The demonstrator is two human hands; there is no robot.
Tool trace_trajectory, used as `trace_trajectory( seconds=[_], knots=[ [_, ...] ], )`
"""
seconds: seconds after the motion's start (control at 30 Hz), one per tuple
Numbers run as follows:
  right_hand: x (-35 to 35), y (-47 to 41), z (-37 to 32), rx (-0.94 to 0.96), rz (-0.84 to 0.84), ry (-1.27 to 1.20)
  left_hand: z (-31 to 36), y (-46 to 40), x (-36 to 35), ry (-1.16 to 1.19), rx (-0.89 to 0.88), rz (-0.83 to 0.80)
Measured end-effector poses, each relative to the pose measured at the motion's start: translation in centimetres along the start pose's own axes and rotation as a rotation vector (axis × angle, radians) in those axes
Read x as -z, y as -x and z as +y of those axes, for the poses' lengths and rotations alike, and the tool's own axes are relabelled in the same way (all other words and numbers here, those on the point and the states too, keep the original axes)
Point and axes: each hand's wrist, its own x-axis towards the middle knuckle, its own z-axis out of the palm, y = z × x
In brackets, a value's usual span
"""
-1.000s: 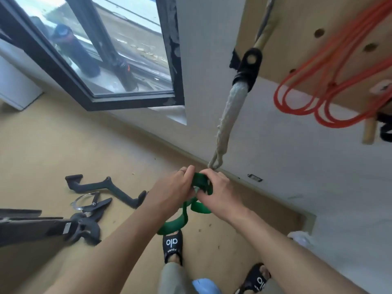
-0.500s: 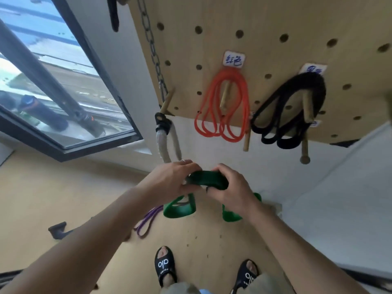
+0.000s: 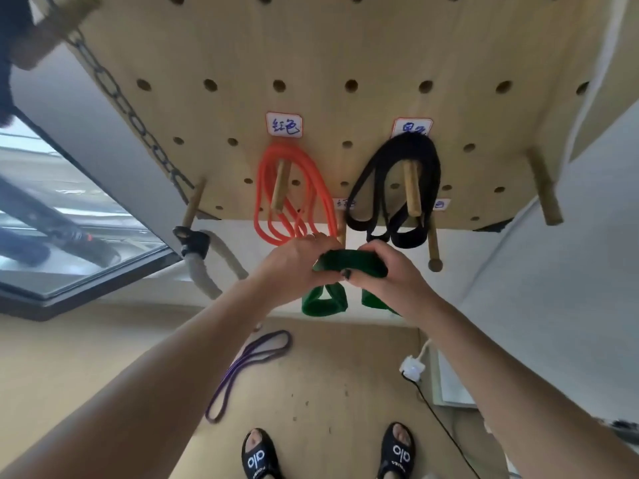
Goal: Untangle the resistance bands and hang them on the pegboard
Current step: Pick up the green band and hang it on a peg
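A folded green resistance band [image 3: 349,262] is held between my left hand [image 3: 297,262] and my right hand [image 3: 387,267], its loops hanging below them. My hands sit just under the lower edge of the wooden pegboard [image 3: 311,63]. An orange band [image 3: 294,198] hangs on a peg under a white label. A black band [image 3: 390,188] hangs on the peg to its right. On the floor lies a purple band [image 3: 245,368]. A bare peg [image 3: 434,247] sticks out right of my right hand.
A chain [image 3: 128,108] and a thick rope [image 3: 204,271] hang at the pegboard's left edge. A window [image 3: 69,219] is at the left. A white plug with a black cable [image 3: 413,369] lies on the floor at the right. My sandalled feet [image 3: 257,456] stand below.
My view has swung up and right from the floor to the pegboard. Both hands have lifted the green band up to the board's lower edge.
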Motion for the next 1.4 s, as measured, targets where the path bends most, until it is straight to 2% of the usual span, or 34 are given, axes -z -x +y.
trace_trajectory(
  seconds=[0.37, 0.77, 1.0, 1.2, 1.3, 1.4],
  knots=[
    [-1.4, -5.2, 0.5, -0.176, 0.140, -0.246, -2.0, -3.3, -1.1, 0.242, 0.111, 0.010],
    [-2.8, -8.0, 1.0, -0.210, 0.296, -0.370, -3.3, -4.9, -2.2, 0.195, 0.203, 0.155],
    [-4.4, -7.3, 2.2, -0.157, 0.486, -0.171, -3.2, -4.7, -3.0, 0.139, 0.168, 0.211],
    [-5.3, -6.4, 1.8, -0.179, 0.535, 0.042, -2.5, -4.2, -3.6, -0.078, 0.158, 0.266],
    [-5.6, -6.3, 1.6, -0.205, 0.642, 0.223, -1.7, -3.7, -3.6, -0.143, 0.150, 0.296],
    [-6.1, -6.4, 1.2, -0.217, 0.714, 0.180, -1.0, -3.6, -3.7, -0.094, 0.166, 0.329]
  ],
)
